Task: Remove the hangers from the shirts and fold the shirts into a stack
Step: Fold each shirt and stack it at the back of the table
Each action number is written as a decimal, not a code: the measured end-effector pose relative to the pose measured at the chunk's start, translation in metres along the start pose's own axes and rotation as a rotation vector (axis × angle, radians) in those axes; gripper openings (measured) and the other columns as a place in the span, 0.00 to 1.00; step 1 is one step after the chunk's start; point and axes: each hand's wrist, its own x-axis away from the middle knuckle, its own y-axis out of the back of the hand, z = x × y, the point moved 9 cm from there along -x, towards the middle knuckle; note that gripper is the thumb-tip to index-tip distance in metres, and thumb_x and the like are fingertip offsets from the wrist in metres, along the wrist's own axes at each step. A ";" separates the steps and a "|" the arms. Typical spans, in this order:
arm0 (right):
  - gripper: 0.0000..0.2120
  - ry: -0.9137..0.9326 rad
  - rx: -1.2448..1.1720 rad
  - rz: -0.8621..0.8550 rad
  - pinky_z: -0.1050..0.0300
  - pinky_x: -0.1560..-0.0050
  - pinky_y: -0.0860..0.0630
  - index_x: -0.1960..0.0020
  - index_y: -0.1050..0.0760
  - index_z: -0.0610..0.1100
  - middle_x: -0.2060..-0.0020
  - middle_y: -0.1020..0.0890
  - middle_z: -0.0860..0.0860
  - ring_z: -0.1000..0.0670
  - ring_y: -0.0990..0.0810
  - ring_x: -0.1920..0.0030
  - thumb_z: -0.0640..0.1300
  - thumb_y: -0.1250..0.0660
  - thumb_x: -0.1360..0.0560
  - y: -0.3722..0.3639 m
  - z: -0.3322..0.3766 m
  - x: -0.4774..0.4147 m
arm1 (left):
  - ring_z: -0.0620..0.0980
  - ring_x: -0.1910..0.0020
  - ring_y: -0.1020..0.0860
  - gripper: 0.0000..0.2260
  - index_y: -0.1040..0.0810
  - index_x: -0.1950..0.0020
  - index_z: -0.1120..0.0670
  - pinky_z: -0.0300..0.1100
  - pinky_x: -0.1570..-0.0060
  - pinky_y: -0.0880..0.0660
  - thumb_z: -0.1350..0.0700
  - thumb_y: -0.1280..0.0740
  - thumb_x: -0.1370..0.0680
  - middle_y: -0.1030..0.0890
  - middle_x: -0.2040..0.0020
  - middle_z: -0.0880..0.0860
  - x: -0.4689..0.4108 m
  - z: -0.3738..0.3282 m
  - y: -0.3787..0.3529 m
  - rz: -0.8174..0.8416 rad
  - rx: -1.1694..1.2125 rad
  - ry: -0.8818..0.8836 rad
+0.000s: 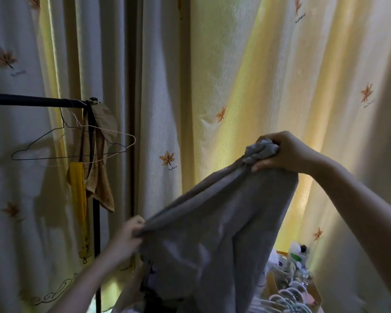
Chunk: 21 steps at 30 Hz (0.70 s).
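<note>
Right grip (280, 152) is closed tight around a bunched corner of a grey shirt (212, 222), holding it high on the right of the scene. Left grip (128, 236), lower and to the left, pinches another edge of the same shirt between curled fingers and thumb. The cloth stretches in a slanted line between the two and hangs down in loose folds below them, in front of a pale curtain (235, 75) printed with orange leaves. No hanger shows inside the shirt.

On the far left, a dark clothes rail (32, 102) carries two bare wire hangers (43, 158), a brown towel (99, 181) and a yellow cloth (78, 188). At the near right, below the shirt, lies a pile of pale hangers (287, 299), with bottles (298, 256) just behind it.

The shirt looks light, soft and limp, so it will sag wherever it is unsupported. Folding it neatly likely calls for taking hold at the two shoulder seams, rather than by bunched corners, so that the body hangs flat.
</note>
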 end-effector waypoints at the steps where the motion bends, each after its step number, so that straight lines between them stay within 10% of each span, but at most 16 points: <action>1: 0.13 -0.036 0.063 0.085 0.65 0.56 0.23 0.59 0.21 0.50 0.63 0.17 0.54 0.56 0.19 0.58 0.52 0.22 0.39 -0.008 -0.009 0.002 | 0.42 0.59 0.22 0.11 0.24 0.55 0.53 0.40 0.59 0.24 0.69 0.36 0.25 0.21 0.58 0.49 -0.008 -0.003 0.028 -0.084 -0.061 -0.009; 13: 0.06 -0.081 -0.053 -0.620 0.78 0.68 0.35 0.49 0.24 0.46 0.59 0.23 0.51 0.53 0.27 0.59 0.38 0.35 0.24 0.065 -0.011 -0.041 | 0.46 0.49 0.27 0.09 0.23 0.46 0.56 0.38 0.50 0.30 0.66 0.34 0.24 0.24 0.50 0.51 -0.052 -0.117 0.198 -0.580 0.082 -0.265; 21: 0.08 -0.001 -0.039 -0.821 0.56 0.58 0.33 0.45 0.29 0.40 0.55 0.24 0.48 0.50 0.27 0.54 0.38 0.39 0.23 0.095 0.012 -0.059 | 0.28 0.57 0.26 0.08 0.24 0.49 0.47 0.26 0.61 0.29 0.59 0.32 0.23 0.24 0.57 0.39 -0.044 -0.131 0.217 -0.713 0.163 -0.425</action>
